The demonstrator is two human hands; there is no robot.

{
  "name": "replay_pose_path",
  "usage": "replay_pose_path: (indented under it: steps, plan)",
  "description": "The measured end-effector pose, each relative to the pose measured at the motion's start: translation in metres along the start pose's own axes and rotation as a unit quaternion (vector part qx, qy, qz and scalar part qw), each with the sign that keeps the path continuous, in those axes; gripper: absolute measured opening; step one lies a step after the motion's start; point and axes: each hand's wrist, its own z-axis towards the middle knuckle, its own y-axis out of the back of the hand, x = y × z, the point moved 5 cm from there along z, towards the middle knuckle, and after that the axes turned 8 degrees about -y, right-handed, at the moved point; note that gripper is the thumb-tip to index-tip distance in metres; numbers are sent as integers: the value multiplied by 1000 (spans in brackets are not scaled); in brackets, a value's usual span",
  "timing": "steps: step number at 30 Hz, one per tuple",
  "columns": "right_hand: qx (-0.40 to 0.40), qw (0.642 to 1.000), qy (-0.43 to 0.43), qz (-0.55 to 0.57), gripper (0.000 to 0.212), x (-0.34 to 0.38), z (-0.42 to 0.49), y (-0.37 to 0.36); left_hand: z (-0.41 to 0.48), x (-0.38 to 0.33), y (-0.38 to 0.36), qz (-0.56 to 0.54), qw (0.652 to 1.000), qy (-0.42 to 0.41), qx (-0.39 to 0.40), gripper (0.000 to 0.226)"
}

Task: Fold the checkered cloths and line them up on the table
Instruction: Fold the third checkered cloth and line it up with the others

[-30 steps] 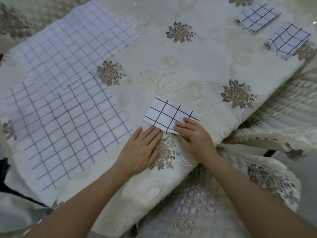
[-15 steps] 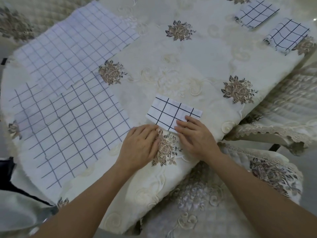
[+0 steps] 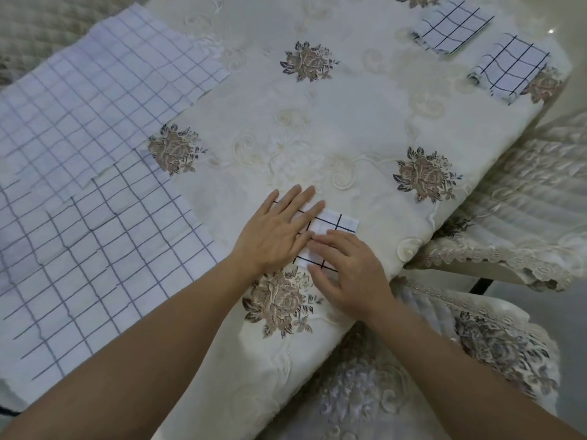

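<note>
A small folded checkered cloth (image 3: 333,224), white with dark grid lines, lies near the table's front edge. My left hand (image 3: 273,230) presses flat on its left half with straight fingers and hides that part. My right hand (image 3: 346,268) rests with flat fingers on its near right edge. Two folded checkered cloths (image 3: 452,27) (image 3: 509,68) lie side by side at the far right corner. Unfolded checkered cloths, one large (image 3: 95,242) and another (image 3: 104,90) overlapping it, are spread flat on the left.
The table (image 3: 349,128) wears a cream embroidered tablecloth with brown flower motifs. Its edge falls away at the right and front. Chairs with cream lace covers (image 3: 524,217) (image 3: 444,360) stand close against that edge.
My left hand has moved from the tablecloth onto the small folded cloth and flattened there. My right hand stayed on the near edge. The view has shifted closer.
</note>
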Motion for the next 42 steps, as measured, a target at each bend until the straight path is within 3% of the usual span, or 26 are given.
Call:
replay_pose_path:
  steps: [3,7,10,20,25,31,40,42]
  plan:
    - [-46,997,-59,-24,49,20,24,-6,1,-2,-2,2,1000,-3,4,62]
    - [49,978,-162,-122,77,10,37,-42,1,0,-5,1,1000,-6,4,67]
    - [80,959,-171,-210,86,-9,23,-43,2,7,-9,10,1000,-9,6,71]
    - [111,937,-196,-265,84,-23,-4,-22,-12,23,9,4,996,83,16,69]
    - [106,938,-197,-267,84,-21,-3,-23,-11,-15,5,-17,999,-27,-13,60]
    - [104,939,-185,-270,86,-29,-14,-17,-19,2,-6,-17,1000,20,-5,66]
    - [203,924,-181,-269,90,-36,-18,3,-19,2,-5,-7,999,20,33,69]
    - [160,931,-179,-275,87,-23,-6,13,-18,1,-1,-9,998,23,56,68]
